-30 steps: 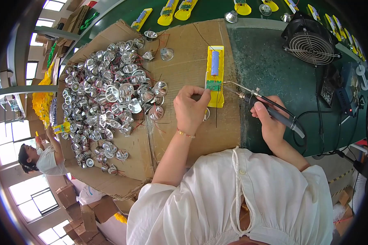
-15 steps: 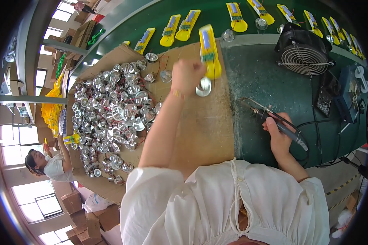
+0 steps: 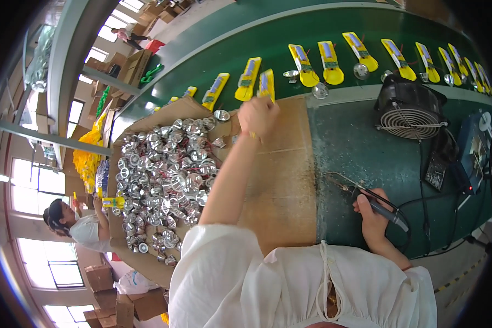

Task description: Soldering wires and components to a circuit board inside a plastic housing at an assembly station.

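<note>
My left hand [image 3: 258, 117] reaches over the far edge of the brown cardboard [image 3: 284, 191], its fingers closed around the near end of a yellow plastic lamp housing [image 3: 267, 85]. That housing carries a blue-grey cell and a green circuit board; its near end is hidden behind my fingers. In my right hand [image 3: 372, 221] is a soldering iron [image 3: 392, 216] with a thin metal tube along it. Its tip points left above the dark green bench. Beside my left forearm lies a big pile of shiny reflector lamp cups [image 3: 167, 175] with red wires.
More yellow housings [image 3: 331, 63] line the green conveyor belt [image 3: 257, 38], several with reflector cups beside them. A black fan [image 3: 411, 121], a blue soldering station [image 3: 470, 147] and cables occupy the right. Another person [image 3: 85, 227] works left of the pile.
My left hand has carried the yellow housing left and away toward the belt. The whole view has shifted, with the bench lower in it. My right hand keeps the soldering iron.
</note>
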A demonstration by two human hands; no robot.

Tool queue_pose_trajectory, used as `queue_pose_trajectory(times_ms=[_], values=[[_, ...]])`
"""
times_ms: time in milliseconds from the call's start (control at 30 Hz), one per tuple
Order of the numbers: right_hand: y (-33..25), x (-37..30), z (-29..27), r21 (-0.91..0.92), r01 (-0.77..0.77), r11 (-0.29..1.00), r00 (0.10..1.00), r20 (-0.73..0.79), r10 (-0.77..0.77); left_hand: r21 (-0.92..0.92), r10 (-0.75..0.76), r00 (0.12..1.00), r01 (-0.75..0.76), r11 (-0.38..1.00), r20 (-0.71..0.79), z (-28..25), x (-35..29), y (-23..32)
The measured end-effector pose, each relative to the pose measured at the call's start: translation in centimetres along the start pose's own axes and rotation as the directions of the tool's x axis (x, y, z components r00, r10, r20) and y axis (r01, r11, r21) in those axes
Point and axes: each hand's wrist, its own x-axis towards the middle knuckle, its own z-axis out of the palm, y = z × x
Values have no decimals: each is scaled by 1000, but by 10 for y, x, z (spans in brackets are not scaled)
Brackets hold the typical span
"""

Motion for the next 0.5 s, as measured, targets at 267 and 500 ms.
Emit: queue_pose_trajectory(times_ms=[267, 500], values=[[-2, 0, 1, 7, 9, 1000, 1000, -4, -9, -364, 72, 920, 80, 928, 386, -78, -123, -3], [-1, -4, 6, 8, 50, 999, 998, -23, -50, 293, 143, 983, -103, 950, -118, -23, -88, -71]])
